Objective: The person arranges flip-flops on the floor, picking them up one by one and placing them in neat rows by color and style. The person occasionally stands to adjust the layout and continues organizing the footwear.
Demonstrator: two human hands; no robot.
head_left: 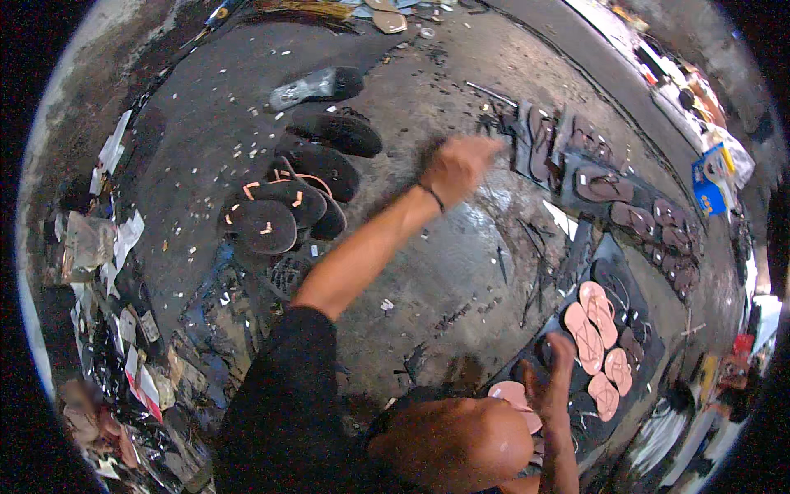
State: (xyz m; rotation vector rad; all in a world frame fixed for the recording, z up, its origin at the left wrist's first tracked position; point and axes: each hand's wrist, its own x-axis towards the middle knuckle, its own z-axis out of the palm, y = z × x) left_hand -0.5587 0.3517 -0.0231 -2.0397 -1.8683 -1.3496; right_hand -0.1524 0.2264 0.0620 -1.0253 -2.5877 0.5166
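Note:
My left hand (pixel 462 167), with a dark band on its wrist, reaches across the middle of the floor. Its fingers look curled together and a little blurred; what they hold, if anything, I cannot make out. Just beyond its fingertips lie dark flip-flops (pixel 536 146). Lower right, my right hand (pixel 553 375) is held upright beside my bent knee (pixel 494 436), fingers stretched and thumb apart, with nothing seen in it. Close by it are pink flip-flops (pixel 584 337) with thin straps. Another pink flip-flop (pixel 517 399) shows partly behind the right hand and knee.
Black soles (pixel 325 169) and black footwear with orange straps (pixel 262 226) lie left of my arm. A grey-and-black sole (pixel 317 87) lies farther off. Brown flip-flops (pixel 634 218) line the right side. Scraps (pixel 123 239) litter the left edge; a blue-and-yellow box (pixel 712 181) stands far right.

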